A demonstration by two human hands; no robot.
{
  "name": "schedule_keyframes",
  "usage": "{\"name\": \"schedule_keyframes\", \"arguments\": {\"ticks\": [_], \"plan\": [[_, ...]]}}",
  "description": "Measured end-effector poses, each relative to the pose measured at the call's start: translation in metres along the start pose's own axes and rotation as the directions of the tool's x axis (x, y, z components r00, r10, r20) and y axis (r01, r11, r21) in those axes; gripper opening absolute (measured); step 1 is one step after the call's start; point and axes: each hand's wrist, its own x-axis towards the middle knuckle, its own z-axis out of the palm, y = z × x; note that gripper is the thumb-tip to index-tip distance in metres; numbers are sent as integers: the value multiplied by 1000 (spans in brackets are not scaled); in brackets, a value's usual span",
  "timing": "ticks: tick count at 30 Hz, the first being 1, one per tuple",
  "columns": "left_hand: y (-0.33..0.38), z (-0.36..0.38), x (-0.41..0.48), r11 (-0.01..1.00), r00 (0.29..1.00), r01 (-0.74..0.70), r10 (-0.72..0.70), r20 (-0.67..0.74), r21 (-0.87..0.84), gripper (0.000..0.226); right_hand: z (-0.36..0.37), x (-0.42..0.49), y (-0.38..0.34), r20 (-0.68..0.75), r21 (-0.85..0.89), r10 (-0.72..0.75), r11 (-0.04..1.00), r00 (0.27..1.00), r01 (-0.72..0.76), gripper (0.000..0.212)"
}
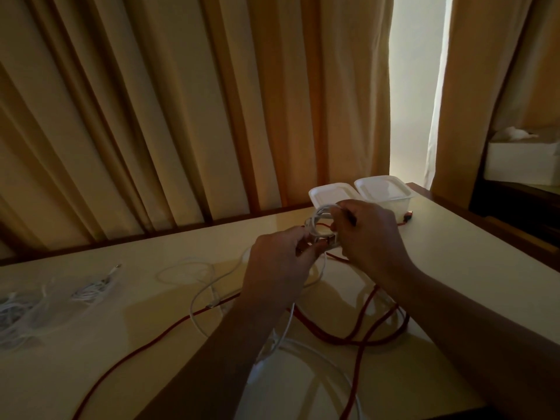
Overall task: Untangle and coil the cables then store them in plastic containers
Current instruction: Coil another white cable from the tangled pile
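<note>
Hands grip white cable coil.

The fingertips of the left hand and the right hand hide behind the hands and the small coil of thin white cable. The long red cable runs off the bottom edge. The loose white cable goes under the left arm. The pile of thin white cables at far left is blurry and cut off. The near side of the white plastic box with a lid hides behind the coil.
</note>
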Motion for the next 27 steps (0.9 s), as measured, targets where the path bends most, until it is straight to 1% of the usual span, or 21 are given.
{"name": "schedule_keyframes", "arguments": {"ticks": [2, 4, 7, 9, 11, 14, 16, 17, 19, 20, 23, 24, 26, 27], "plan": [[-2, 0, -1, 1000, 1000, -20, 20, -18, -6, 12, 1, 0, 0, 19, 2, 6, 1000, 1000, -6, 24], [-4, -3, -1, 999, 998, 7, -10, -57, -51, 15, 0, 0, 0, 21, 13, 21, 1000, 1000, -21, 23], [-7, -17, -4, 973, 987, 71, -100, -127, -220, 15, -4, 2, -2, 41, 47, 43, 998, 998, -45, 23], [-9, -24, -6, 925, 975, 116, -175, -135, -362, 17, -7, 4, -4, 72, 98, 58, 993, 996, -65, 23], [-12, -26, -5, 862, 963, 165, -246, -112, -479, 17, -10, 6, -5, 90, 151, 78, 984, 993, -91, 23], [-13, -23, -1, 767, 933, 303, -360, 12, -565, 17, -13, 6, -5, 111, 158, 100, 981, 989, -117, 23], [-11, -22, 2, 716, 900, 399, -426, 94, -573, 17, -14, 4, -7, 132, 147, 69, 985, 989, -88, 23], [-12, -25, 3, 717, 889, 426, -445, 109, -552, 19, -14, 3, -11, 136, 143, 45, 988, 990, -64, 23], [-15, -38, 5, 752, 888, 438, -449, 104, -493, 25, -14, 1, -23, 146, 135, -6, 991, 989, -14, 22], [-16, -48, 4, 752, 883, 447, -457, 105, -484, 26, -12, -1, -31, 165, 132, -34, 991, 986, 12, 21], [-10, -83, -12, 672, 838, 513, -526, 143, -534, 22, 3, -9, -58, 222, 132, -137, 985, 965, 109, 22], [-9, -93, -23, 666, 830, 523, -541, 139, -533, 24, 11, -13, -69, 237, 140, -172, 980, 956, 141, 22], [-14, -110, -45, 765, 858, 479, -511, 47, -430, 39, 31, -23, -93, 288, 202, -231, 963, 929, 177, 21], [-18, -119, -57, 801, 866, 455, -500, -17, -388, 39, 41, -27, -104, 319, 239, -249, 955, 915, 176, 22]]}}
